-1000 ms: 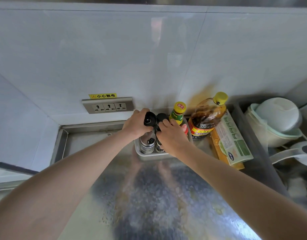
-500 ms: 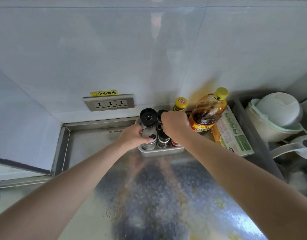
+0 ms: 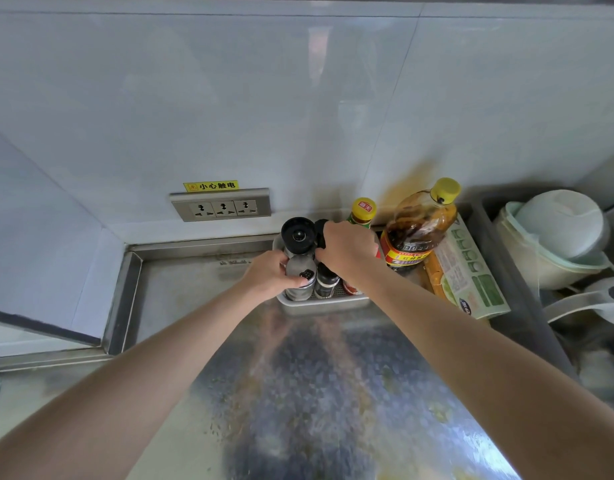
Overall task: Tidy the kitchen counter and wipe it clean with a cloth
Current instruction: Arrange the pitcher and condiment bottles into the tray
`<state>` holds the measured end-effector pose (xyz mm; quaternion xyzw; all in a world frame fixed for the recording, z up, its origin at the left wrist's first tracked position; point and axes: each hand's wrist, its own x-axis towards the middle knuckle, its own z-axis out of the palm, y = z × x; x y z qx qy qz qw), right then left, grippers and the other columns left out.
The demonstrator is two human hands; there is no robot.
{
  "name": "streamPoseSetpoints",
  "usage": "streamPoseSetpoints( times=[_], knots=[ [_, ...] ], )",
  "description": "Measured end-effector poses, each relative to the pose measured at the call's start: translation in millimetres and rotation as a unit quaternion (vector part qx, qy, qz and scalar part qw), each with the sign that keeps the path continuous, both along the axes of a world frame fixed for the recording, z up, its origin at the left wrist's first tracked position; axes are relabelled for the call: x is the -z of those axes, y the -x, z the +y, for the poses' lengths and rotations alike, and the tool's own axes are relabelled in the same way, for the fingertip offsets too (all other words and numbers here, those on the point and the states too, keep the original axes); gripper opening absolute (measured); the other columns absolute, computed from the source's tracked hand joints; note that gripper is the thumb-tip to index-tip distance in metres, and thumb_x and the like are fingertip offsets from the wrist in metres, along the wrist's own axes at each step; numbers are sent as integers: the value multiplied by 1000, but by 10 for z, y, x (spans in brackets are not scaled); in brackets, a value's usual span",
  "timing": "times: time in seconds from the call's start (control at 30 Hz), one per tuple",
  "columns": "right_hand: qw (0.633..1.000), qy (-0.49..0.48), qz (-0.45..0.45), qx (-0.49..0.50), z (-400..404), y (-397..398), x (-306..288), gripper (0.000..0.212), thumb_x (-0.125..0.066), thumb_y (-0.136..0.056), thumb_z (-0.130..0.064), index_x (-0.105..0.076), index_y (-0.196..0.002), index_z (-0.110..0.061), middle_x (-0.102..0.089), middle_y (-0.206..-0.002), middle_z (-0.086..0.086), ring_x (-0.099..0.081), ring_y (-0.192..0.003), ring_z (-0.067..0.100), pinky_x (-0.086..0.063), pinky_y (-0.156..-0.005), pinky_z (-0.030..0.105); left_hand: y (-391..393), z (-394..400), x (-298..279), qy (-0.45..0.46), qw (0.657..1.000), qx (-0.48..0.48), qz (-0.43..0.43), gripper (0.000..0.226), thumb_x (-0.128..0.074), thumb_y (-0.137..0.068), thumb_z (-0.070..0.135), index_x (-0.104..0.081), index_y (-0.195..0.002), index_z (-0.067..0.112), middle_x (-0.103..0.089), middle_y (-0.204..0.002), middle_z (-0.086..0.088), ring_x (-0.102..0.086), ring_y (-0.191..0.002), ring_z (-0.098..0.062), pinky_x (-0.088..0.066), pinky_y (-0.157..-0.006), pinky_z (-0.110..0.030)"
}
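A white tray (image 3: pixel 324 302) of seasoning bottles stands against the back wall on the steel counter (image 3: pixel 316 393). My left hand (image 3: pixel 271 275) grips a short steel shaker (image 3: pixel 300 277) at the tray's front left. Behind the shaker stands a grinder with a black top (image 3: pixel 298 234). My right hand (image 3: pixel 348 252) curls round a dark-capped bottle (image 3: pixel 321 230) in the middle of the tray, hiding most of it. A smaller black-and-clear bottle (image 3: pixel 327 282) stands below that hand. No cloth is in view.
A yellow-capped sauce bottle (image 3: pixel 362 211) and a large oil bottle (image 3: pixel 419 230) stand right of the tray, beside a flat green-printed packet (image 3: pixel 471 271). White bowls (image 3: pixel 558 233) fill a rack at far right. A socket strip (image 3: pixel 220 207) sits on the wall. The counter's surface is stained.
My left hand dropped from the grinder's top to the steel shaker. My right hand moved back and up onto the dark-capped bottle. The tray now sits closer to the wall.
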<state>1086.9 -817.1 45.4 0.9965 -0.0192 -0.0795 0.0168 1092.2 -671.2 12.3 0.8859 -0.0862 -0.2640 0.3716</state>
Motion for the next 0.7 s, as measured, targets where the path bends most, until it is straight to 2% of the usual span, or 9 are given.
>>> streamPoseSetpoints(
  times=[0.1, 0.27, 0.33, 0.43, 0.5, 0.57, 0.63, 0.7],
  knots=[
    [1000, 8, -6, -12, 26, -17, 14, 29, -53, -92, -32, -53, -108, -8, -63, -100, 8, -62, -86, 27, -34, -57, 30, -6, 0, 12, 3, 1000, -1, -3, 29, -75, -73, 26, -66, -84, 1, -67, -80, -10, -57, -70, -17, -36, -58, -22],
    [998, 48, 4, -31, 49, -90, 69, 27, -56, -91, -30, -54, -107, -8, -62, -98, 6, -60, -81, 24, -29, -49, 28, 21, -14, -5, 6, 1000, 2, -11, 17, -74, -76, 23, -59, -78, 16, -54, -65, 11, -48, -60, 2, -32, -50, -8],
    [997, 63, -5, -37, 23, -92, 103, 28, -58, -90, -28, -52, -108, -8, -64, -96, 5, -61, -80, 23, -22, -44, 26, 31, -19, -18, 9, 1000, 0, -13, 18, -73, -77, 22, -56, -79, 18, -52, -65, 13, -46, -60, 2, -32, -49, -6],
    [997, 57, -28, -54, -32, -14, 82, 37, -58, -90, -32, -46, -113, -6, -66, -91, 6, -64, -82, 26, -31, -53, 28, 47, -24, -47, -1, 1000, 11, -11, 17, -71, -79, 23, -55, -82, 20, -53, -70, 13, -48, -64, 0, -30, -51, -8],
    [995, 8, -71, -75, -84, 70, 38, 40, -54, -91, -39, -48, -113, -6, -67, -91, 9, -61, -90, 29, -38, -68, 33, 54, -19, -57, -4, 1000, 18, -7, 16, -70, -80, 23, -56, -86, 19, -55, -75, 10, -53, -71, -7, -29, -52, -8],
    [976, -32, -180, -121, -170, 211, -22, 32, -65, -84, -31, -57, -101, -5, -68, -86, 10, -61, -89, 31, -46, -76, 34, 64, -17, -70, -2, 1000, 20, 0, 18, -69, -80, 22, -59, -92, 14, -56, -79, 7, -56, -80, -13, -32, -55, -12],
    [945, -46, -302, -116, -289, 381, -23, 27, -77, -73, -20, -61, -89, -5, -66, -81, 11, -62, -79, 31, -51, -70, 35, 77, -22, -101, -8, 1000, 14, 2, 31, -68, -81, 22, -60, -104, 3, -58, -86, 1, -54, -83, -17, -36, -64, -20],
    [945, -79, -316, -30, -378, 577, 1, 36, -77, -72, -24, -58, -94, -3, -62, -90, 15, -59, -81, 32, -52, -69, 38, 86, -35, -114, -21, 1000, 2, -3, 42, -68, -81, 23, -56, -112, -3, -62, -102, -9, -57, -95, -24, -36, -74, -24]
  ],
)
